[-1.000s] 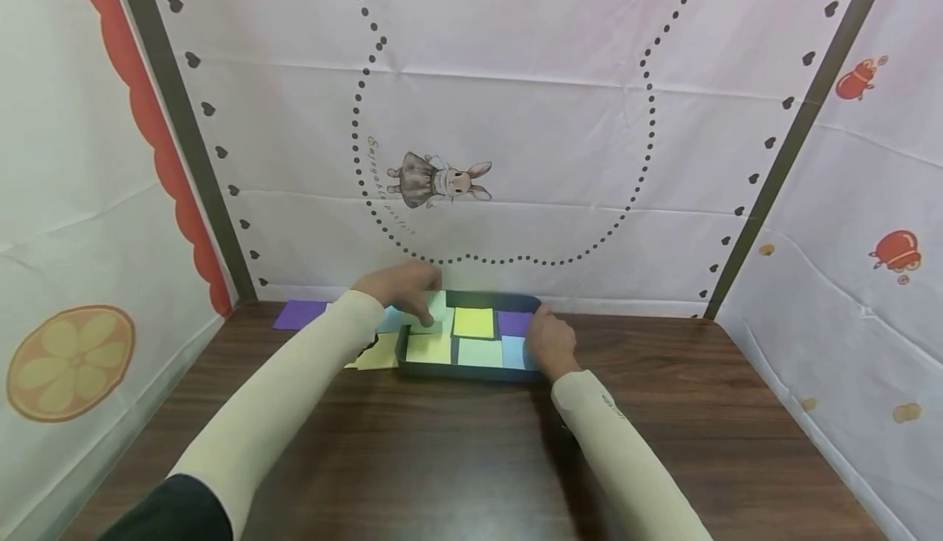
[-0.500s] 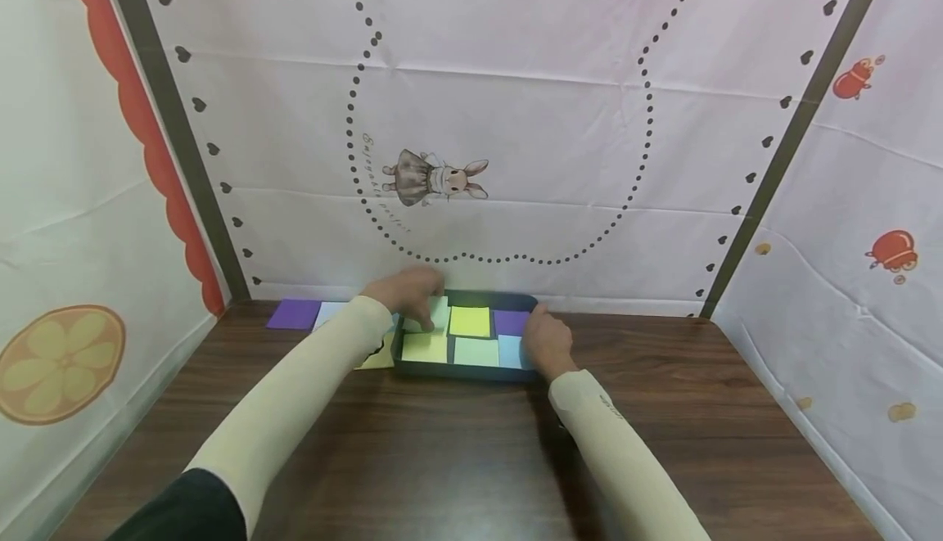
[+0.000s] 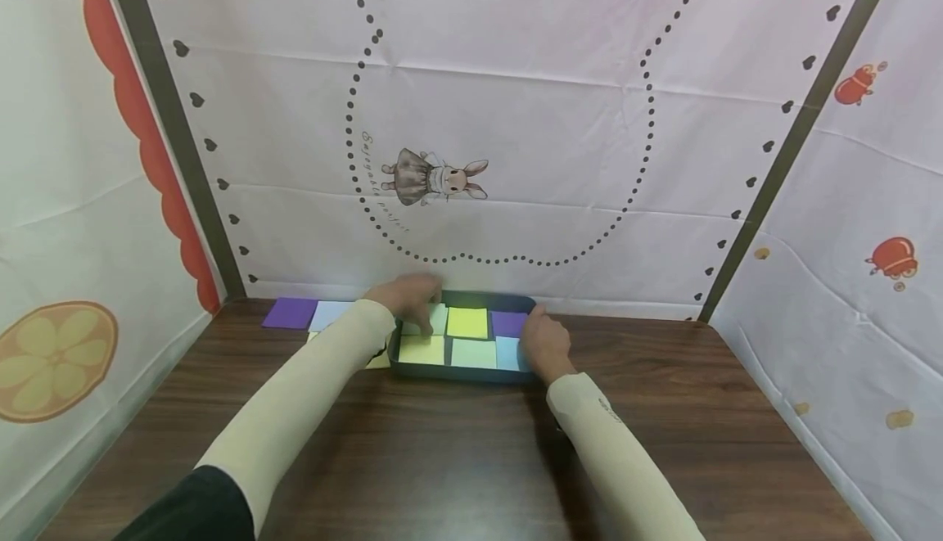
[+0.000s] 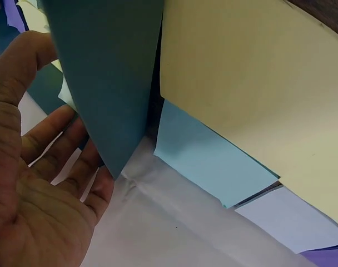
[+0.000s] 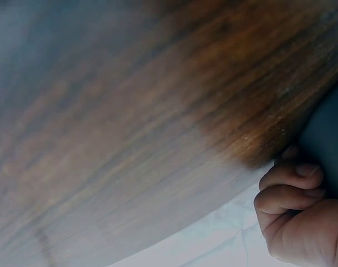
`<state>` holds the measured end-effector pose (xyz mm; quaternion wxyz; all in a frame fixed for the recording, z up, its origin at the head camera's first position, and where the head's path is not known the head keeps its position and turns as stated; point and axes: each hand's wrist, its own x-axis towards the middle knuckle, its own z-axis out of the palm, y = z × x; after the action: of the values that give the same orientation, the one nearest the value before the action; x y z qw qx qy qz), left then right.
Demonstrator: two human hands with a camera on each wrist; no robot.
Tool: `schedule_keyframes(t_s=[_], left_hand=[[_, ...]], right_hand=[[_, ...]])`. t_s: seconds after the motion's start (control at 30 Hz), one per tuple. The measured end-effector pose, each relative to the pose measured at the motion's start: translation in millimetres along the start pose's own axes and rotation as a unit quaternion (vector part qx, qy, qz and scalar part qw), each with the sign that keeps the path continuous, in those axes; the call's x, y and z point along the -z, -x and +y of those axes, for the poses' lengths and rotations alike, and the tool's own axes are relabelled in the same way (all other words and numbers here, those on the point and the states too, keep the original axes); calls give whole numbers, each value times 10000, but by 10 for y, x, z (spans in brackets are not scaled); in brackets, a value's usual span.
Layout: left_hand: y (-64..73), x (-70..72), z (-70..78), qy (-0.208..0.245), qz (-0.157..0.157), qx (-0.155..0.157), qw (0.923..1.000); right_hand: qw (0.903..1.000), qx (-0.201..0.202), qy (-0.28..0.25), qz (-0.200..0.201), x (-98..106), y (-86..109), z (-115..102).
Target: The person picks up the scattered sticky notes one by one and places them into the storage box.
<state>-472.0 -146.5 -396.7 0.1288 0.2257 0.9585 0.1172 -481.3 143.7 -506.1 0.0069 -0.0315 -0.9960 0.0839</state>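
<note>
A shallow dark blue-green tray (image 3: 464, 373) holds square paper notes in two rows. My left hand (image 3: 407, 295) is over its back-left corner, fingertips touching a pale green note (image 3: 436, 319) that lies there. In the left wrist view, the left hand (image 4: 41, 183) reaches past the tray's end wall (image 4: 108, 83), fingers loosely extended. My right hand (image 3: 547, 346) grips the tray's right end; in the right wrist view its fingers (image 5: 288, 199) curl against the dark wall. Beside it inside lie a purple note (image 3: 508, 323) and a light blue note (image 3: 508, 353).
Left of the tray lie a purple sheet (image 3: 291, 313), a pale blue sheet (image 3: 328, 313) and yellow paper (image 4: 252, 83), partly hidden by the left sleeve in the head view. A printed cloth wall (image 3: 560, 156) closes off the back of the wooden table (image 3: 442, 443).
The left hand has lowered the pale green note into the tray's back-left place, where it now lies flat. The right hand has kept its grip on the tray.
</note>
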Motion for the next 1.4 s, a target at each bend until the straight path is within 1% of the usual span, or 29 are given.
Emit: schedule_keyframes(t_s=[0.07, 0.17, 0.23, 0.27, 0.37, 0.47, 0.53, 0.6, 0.63, 0.7, 0.77, 0.8, 0.87, 0.9, 0.93, 1.0, 1.03, 1.17, 1.27, 1.4], left_hand=[[3, -10, -20, 24, -10, -4, 10000], [15, -16, -32, 78, 20, -56, 10000], [46, -9, -36, 128, 38, -159, 9998], [64, -3, -44, 201, 55, -205, 9996], [126, 20, -101, 627, 198, -320, 9973], [183, 60, -227, 1121, 474, -396, 9918], [220, 91, -339, 1339, 772, -355, 9874], [267, 121, -472, 1500, 1178, -276, 9813], [293, 133, -549, 1532, 1425, -210, 9777], [380, 168, -701, 1588, 1926, 82, 9683], [490, 190, -872, 1564, 2353, 504, 9579], [555, 196, -949, 1540, 2504, 772, 9527], [693, 189, -1104, 1451, 2648, 1339, 9439], [762, 176, -1175, 1408, 2679, 1591, 9397], [816, 166, -1236, 1323, 2672, 1810, 9372], [923, 135, -1348, 1244, 2535, 2087, 9363], [964, 113, -1401, 1208, 2459, 2166, 9370], [1073, 15, -1566, 1290, 2128, 2286, 9412], [1103, -47, -1629, 1364, 1954, 2391, 9413], [1143, -91, -1659, 1240, 1766, 2548, 9426]], right_hand=[[9999, 117, 77, 101, -152, -115, 60], [9998, 145, 65, 89, -201, -165, 79], [9998, 148, 36, 100, -226, -185, 92], [9998, 148, 26, 107, -227, -186, 94], [9998, 148, -18, 146, -181, -140, 76], [9997, 144, -30, 185, -87, -50, 40], [9998, 126, -63, 137, -24, 5, 17], [9999, 116, -70, 55, -21, 2, 21], [9999, 117, -67, 11, -33, -17, 30], [9999, 107, -96, -76, -38, -38, 33], [9998, 125, -113, -102, -75, -83, 50], [9998, 143, -105, -85, -85, -90, 54], [9998, 143, -113, -84, -84, -95, 54], [9998, 160, -116, -64, -110, -112, 65], [9998, 164, -95, -41, -112, -125, 78], [9998, 155, -90, -23, -95, -132, 92], [9998, 145, -104, -15, -91, -134, 98], [9998, 123, -148, -54, -49, -100, 89], [9997, 109, -184, -70, -55, -90, 84], [9997, 90, -227, -79, -67, -74, 62]])
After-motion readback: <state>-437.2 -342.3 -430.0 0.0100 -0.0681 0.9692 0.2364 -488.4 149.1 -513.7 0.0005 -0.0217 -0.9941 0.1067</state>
